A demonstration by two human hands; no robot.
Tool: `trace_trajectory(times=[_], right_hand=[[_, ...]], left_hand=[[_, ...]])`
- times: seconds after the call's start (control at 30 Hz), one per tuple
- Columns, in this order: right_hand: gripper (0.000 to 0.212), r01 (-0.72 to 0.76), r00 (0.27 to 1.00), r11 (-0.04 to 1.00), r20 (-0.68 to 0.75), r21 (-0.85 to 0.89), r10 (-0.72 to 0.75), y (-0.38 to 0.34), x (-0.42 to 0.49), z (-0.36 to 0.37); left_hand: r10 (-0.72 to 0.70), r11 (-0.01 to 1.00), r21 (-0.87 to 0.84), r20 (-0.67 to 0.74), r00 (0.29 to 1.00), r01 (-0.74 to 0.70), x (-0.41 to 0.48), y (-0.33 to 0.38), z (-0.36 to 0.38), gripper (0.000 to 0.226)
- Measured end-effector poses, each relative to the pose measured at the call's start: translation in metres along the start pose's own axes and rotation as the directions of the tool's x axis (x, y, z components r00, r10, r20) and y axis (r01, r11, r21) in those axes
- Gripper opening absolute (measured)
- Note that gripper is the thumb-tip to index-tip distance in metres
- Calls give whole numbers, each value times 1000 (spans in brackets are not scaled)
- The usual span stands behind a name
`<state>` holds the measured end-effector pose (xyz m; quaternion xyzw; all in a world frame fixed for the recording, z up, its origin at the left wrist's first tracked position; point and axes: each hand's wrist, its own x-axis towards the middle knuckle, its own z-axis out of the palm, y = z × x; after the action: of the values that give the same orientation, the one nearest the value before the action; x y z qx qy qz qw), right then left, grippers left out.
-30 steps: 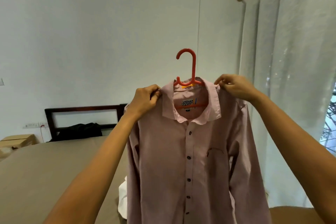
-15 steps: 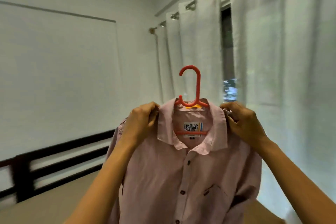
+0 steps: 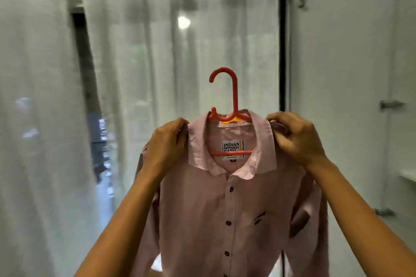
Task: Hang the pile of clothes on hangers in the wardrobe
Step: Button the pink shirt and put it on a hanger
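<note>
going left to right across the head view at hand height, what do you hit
white curtain → left hand → red hanger, inside the pink shirt that both hands grip → right hand → metal handle on the white door

I hold a pink shirt [image 3: 225, 209] up in front of me on a red hanger [image 3: 234, 101], its hook free above the collar. My left hand [image 3: 167, 148] grips the left shoulder, my right hand [image 3: 295, 139] pinches the right one. White curtains [image 3: 135, 63] hang behind; a white door [image 3: 342, 74] stands at far right.
</note>
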<state>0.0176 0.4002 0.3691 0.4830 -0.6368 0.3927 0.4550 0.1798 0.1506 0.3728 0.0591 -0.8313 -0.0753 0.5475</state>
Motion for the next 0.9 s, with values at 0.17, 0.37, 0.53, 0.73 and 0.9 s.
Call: trace_trajectory(times=[0.17,0.37,0.53,0.73,0.9], right_hand=[[18,-74,996,963,-64,-258,59,72,-2,-79],[19,-162,986,831,-125,-532,112,130,-13,-178],[21,-142,989,677,-80,-722,122,169,-13,-239],[34,-30,982,349,38,-937,185,188,-18,-306],[35,-25,981,36,-18,-999,194,191,-18,-363]], left_hand=[[104,969,-224,-21,994,-106,47,61,108,14],[209,833,-512,-62,976,-211,93,161,231,15],[243,735,-627,-110,964,-257,122,237,318,28],[269,543,-791,-154,951,-282,159,330,402,30],[305,342,-896,-178,936,-282,180,433,443,25]])
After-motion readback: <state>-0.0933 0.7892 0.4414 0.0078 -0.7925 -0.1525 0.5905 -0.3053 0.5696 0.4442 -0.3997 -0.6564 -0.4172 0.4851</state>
